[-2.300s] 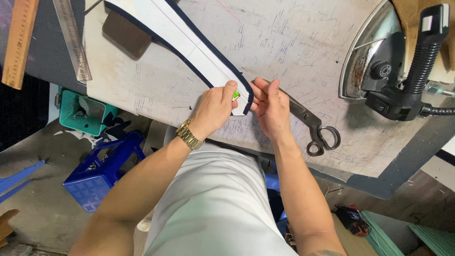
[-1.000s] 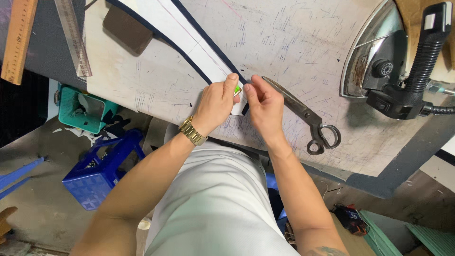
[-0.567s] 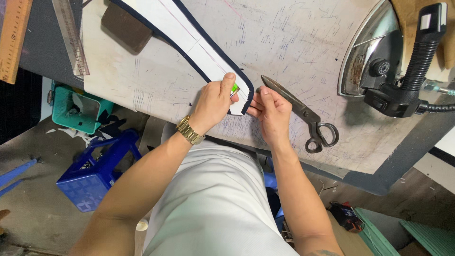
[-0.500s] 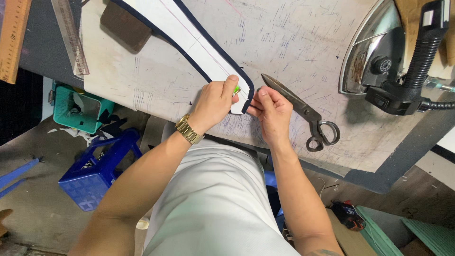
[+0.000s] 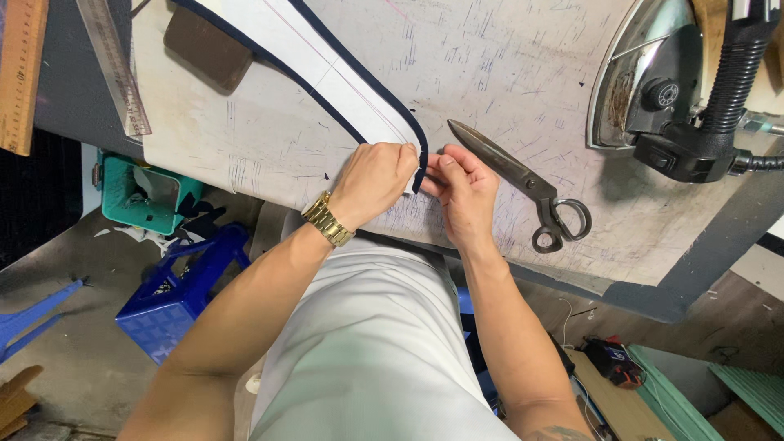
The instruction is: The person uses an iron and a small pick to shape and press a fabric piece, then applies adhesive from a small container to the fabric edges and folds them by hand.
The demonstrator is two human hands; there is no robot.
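Note:
A long white fabric strip (image 5: 327,69) with a dark navy border lies diagonally across the marked white work table (image 5: 523,49). My left hand (image 5: 371,181), with a gold watch on the wrist, presses down on the strip's near end. My right hand (image 5: 459,186) pinches the navy edge at that same end, its fingertips touching those of the left. Just right of my right hand lie metal scissors (image 5: 523,181), closed, blades pointing up-left.
A steam iron (image 5: 678,82) stands tipped at the table's upper right. A brown block (image 5: 206,49), a metal ruler (image 5: 114,65) and a wooden ruler (image 5: 20,73) lie at upper left. Below the table sit a blue stool (image 5: 175,294) and a teal bin (image 5: 139,192).
My right hand briefly drew back from the strip's end, then came in again to pinch the navy edge. The small green object by my left fingers is no longer in sight.

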